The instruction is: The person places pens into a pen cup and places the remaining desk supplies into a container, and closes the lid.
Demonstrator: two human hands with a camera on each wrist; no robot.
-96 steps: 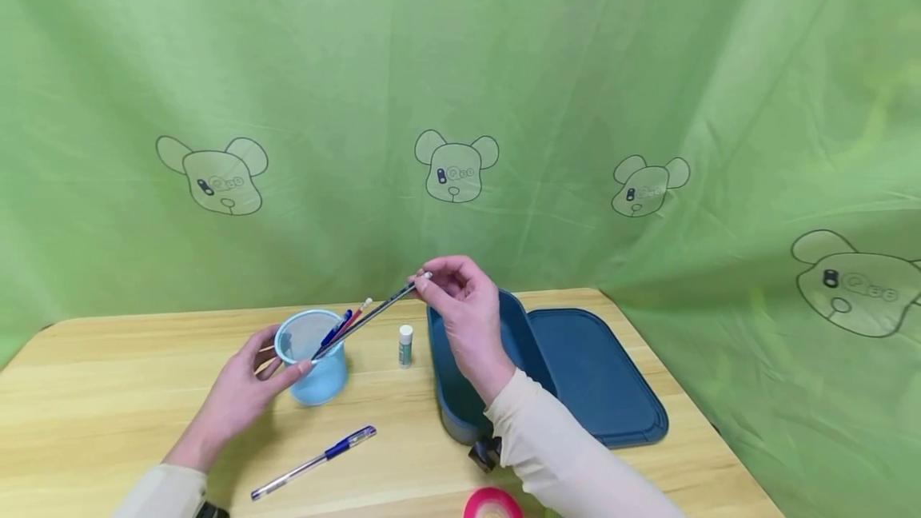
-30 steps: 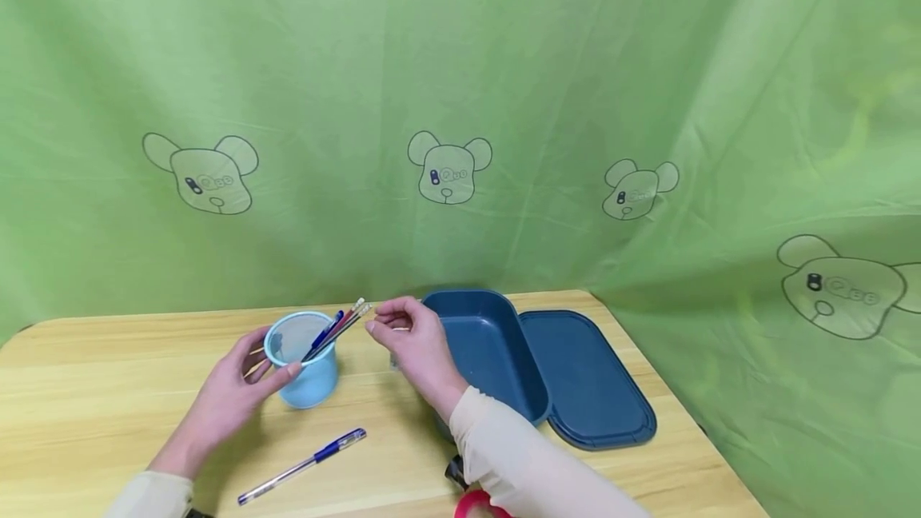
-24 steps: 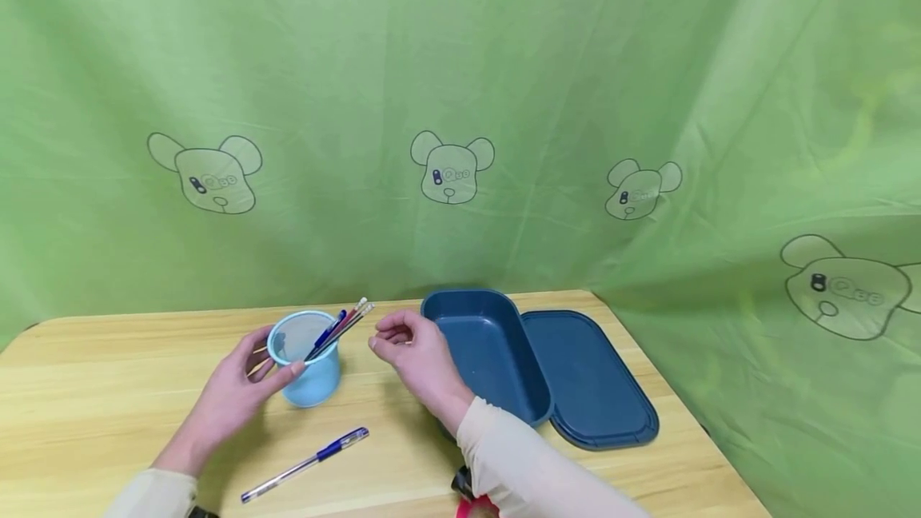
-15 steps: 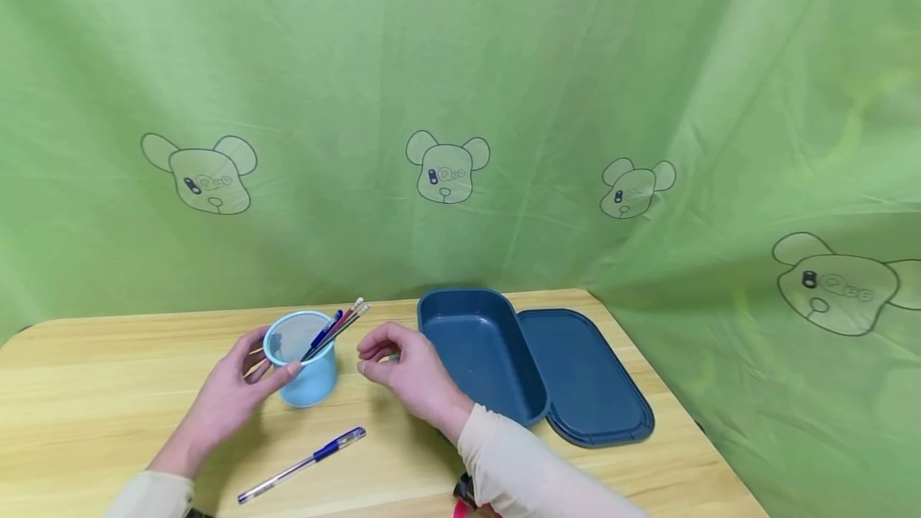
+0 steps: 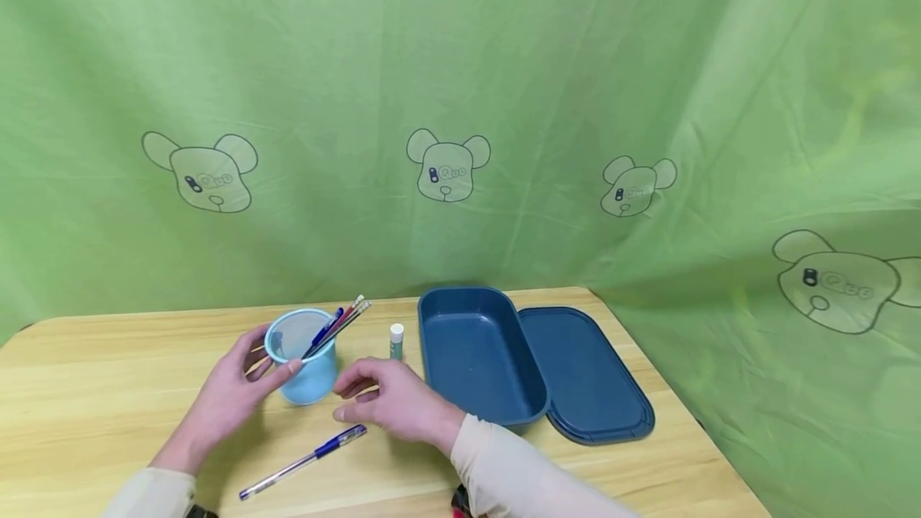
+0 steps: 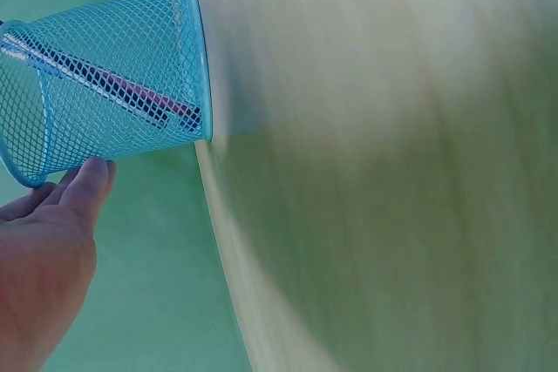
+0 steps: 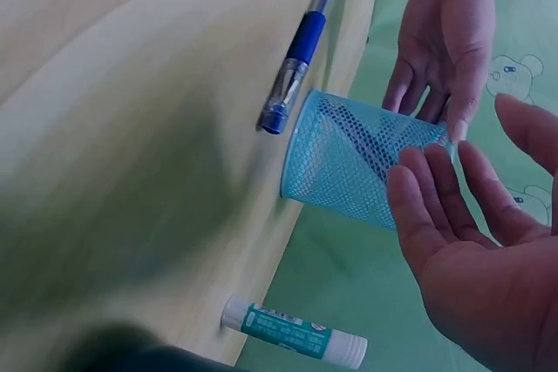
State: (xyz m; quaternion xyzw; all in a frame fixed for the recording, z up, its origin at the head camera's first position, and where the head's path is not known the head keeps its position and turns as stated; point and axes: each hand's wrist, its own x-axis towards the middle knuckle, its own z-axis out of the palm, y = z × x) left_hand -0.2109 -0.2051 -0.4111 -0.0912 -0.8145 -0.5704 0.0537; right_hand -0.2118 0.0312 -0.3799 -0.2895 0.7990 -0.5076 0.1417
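A light-blue mesh pen cup stands upright on the table, holding a blue pen and several pencils that lean right. My left hand holds the cup near its rim, thumb in front and fingers behind. My right hand hovers with nothing in it, its loosely bent fingers above the cap end of a clear pen with a blue grip. That pen lies slantwise on the table. The right wrist view shows the right hand's fingers spread in front of the cup.
A glue stick stands behind my right hand. To the right are an open dark-blue box and its flat lid. A green curtain hangs behind the wooden table. Something red shows beneath the right sleeve.
My right hand has let go of a pencil, which now leans in the cup. It has since moved down and left toward the pen on the table. The left hand stays on the cup.
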